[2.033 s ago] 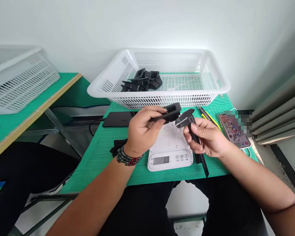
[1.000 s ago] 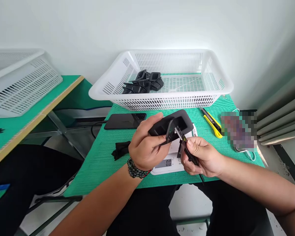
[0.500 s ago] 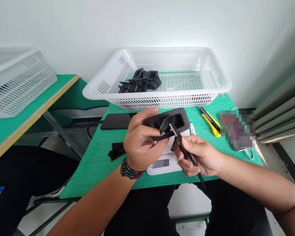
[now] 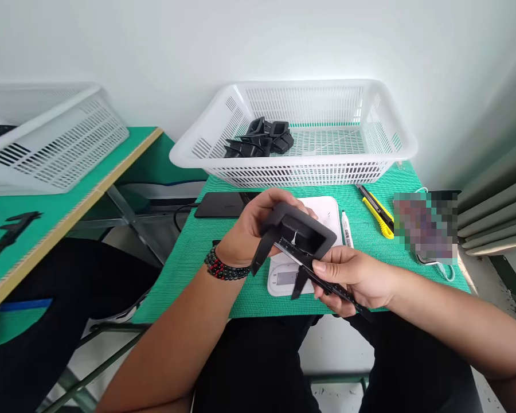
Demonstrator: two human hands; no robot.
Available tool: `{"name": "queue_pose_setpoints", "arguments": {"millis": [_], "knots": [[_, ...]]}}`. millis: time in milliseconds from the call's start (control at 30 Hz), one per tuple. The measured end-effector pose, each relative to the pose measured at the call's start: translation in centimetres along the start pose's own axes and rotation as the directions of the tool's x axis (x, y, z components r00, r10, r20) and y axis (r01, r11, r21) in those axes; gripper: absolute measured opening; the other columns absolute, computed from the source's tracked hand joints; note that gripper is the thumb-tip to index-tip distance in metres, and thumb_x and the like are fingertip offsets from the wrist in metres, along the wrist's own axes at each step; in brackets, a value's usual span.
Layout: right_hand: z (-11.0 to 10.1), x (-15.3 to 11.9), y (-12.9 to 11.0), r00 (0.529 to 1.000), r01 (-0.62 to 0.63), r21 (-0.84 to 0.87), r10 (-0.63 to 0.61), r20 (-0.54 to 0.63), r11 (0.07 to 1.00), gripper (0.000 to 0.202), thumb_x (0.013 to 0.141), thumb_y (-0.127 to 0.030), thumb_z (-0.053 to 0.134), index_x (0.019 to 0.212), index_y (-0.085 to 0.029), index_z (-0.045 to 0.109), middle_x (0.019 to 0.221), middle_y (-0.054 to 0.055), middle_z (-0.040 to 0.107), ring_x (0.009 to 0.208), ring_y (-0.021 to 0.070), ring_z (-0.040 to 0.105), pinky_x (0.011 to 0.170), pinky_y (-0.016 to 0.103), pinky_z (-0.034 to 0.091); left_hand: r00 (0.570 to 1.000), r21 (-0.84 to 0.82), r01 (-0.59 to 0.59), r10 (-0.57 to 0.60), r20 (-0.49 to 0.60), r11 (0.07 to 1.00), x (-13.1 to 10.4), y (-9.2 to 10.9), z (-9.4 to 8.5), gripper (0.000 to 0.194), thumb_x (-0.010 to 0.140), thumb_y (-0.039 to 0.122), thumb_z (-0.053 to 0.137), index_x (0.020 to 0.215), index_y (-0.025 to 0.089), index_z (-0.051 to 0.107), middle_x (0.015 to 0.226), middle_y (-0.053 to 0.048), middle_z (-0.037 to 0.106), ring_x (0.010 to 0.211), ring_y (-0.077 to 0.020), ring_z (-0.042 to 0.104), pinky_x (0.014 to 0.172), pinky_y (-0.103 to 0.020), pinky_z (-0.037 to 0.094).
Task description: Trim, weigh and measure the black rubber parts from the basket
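Note:
My left hand [image 4: 246, 232] is closed round a black plastic part [image 4: 328, 234] with a rectangular hollow, its opening turned toward me. In my right hand [image 4: 363, 278] is a black caliper [image 4: 300, 264], gripped by thumb and fingers along its beam. The caliper's large jaws are spread apart and point down toward me, while its beam crosses in front of the hollow's lower edge. Whether the small jaws touch the part, I cannot tell. Beneath both hands lies a white digital scale [image 4: 327, 207], partly covered, with its display unreadable.
Behind stands a white basket [image 4: 301, 172] with several black parts [image 4: 262, 137]. A marker [image 4: 347, 229], a yellow utility knife [image 4: 378, 212] and a blurred-out device [image 4: 425, 226] lie to the right. A black flat device [image 4: 219, 205] is at left. Another caliper [image 4: 11, 232] rests on the neighbouring table.
The black part has been turned and tilted in my left hand. The caliper's jaws are now further apart and angled downward. The view has shifted slightly left, and more of the scale's back shows.

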State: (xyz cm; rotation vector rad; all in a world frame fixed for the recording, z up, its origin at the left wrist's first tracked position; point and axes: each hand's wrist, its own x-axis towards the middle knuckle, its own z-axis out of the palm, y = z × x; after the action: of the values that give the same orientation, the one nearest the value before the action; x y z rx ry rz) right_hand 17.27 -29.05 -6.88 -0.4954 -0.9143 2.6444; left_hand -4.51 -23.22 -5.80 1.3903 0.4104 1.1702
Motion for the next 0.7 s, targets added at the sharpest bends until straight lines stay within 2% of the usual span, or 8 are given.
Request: {"name": "queue_pose_setpoints", "arguments": {"millis": [100,233,333,500,600,700], "knots": [[0.3,0.1,0.2,0.998,-0.045,-0.093,0.04,-0.053,0.995,0.065,0.077,-0.076,0.081,0.067,-0.016,0.06,0.042,-0.006,0.052,0.03,0.0056,0.039,0.03,0.017,0.029,0.998,-0.059,0.058,-0.056,0.042,0.997,0.3,0.2,0.1,0.04,0.067,0.045,0.098,0.089,0.026,0.072,0.08,-0.002,0.071,0.079,-0.0231,0.074,0.074,-0.04,0.065],[0.6,0.1,0.3,0.998,-0.054,-0.089,0.052,-0.032,0.995,0.066,0.076,-0.078,0.08,0.068,-0.015,0.061,0.045,-0.005,0.054,0.032,0.0063,0.042,0.03,0.017,0.03,0.994,-0.016,0.102,-0.102,0.027,0.995,0.6,0.4,-0.4,0.049,0.057,0.053,0.101,0.077,0.025,0.066,0.073,-0.002,0.068,0.073,-0.0261,0.074,0.064,-0.042,0.065],[0.7,0.0,0.2,0.998,-0.058,0.012,0.058,0.015,0.998,0.059,0.081,-0.069,0.081,0.078,-0.013,0.065,0.055,-0.004,0.06,0.033,0.0063,0.046,0.031,0.018,0.032,0.995,0.033,0.101,-0.1,-0.029,0.994,0.7,0.3,-0.9,0.055,0.05,0.056,0.103,0.073,0.026,0.063,0.072,-0.003,0.068,0.069,-0.0273,0.073,0.062,-0.045,0.064],[0.6,-0.2,-0.1,0.99,-0.061,0.11,0.046,0.131,0.992,0.037,0.084,-0.043,0.085,0.09,-0.01,0.069,0.066,-0.001,0.066,0.038,0.0069,0.051,0.034,0.018,0.034,0.99,0.046,0.116,-0.112,-0.081,0.992,0.8,0.1,-1.1,0.059,0.046,0.06,0.103,0.07,0.026,0.061,0.067,-0.002,0.066,0.066,-0.0259,0.072,0.061,-0.044,0.064],[0.6,-0.2,0.1,0.989,-0.019,0.104,0.003,0.15,0.994,0.037,0.086,-0.044,0.084,0.09,-0.011,0.068,0.069,-0.001,0.066,0.039,0.0062,0.05,0.036,0.019,0.034,0.991,0.072,0.091,-0.083,-0.109,0.993,0.8,0.0,-0.8,0.058,0.05,0.062,0.101,0.071,0.027,0.06,0.065,-0.001,0.064,0.064,-0.0244,0.071,0.06,-0.042,0.064],[0.6,-0.3,0.2,0.992,0.0,0.041,-0.006,0.125,0.999,0.042,0.089,-0.051,0.081,0.086,-0.013,0.065,0.065,-0.003,0.064,0.035,0.0042,0.043,0.034,0.018,0.03,0.99,0.119,0.059,-0.043,-0.135,0.991,0.8,0.0,-0.6,0.057,0.057,0.067,0.096,0.07,0.027,0.059,0.063,-0.001,0.062,0.061,-0.023,0.069,0.058,-0.041,0.063]]}}
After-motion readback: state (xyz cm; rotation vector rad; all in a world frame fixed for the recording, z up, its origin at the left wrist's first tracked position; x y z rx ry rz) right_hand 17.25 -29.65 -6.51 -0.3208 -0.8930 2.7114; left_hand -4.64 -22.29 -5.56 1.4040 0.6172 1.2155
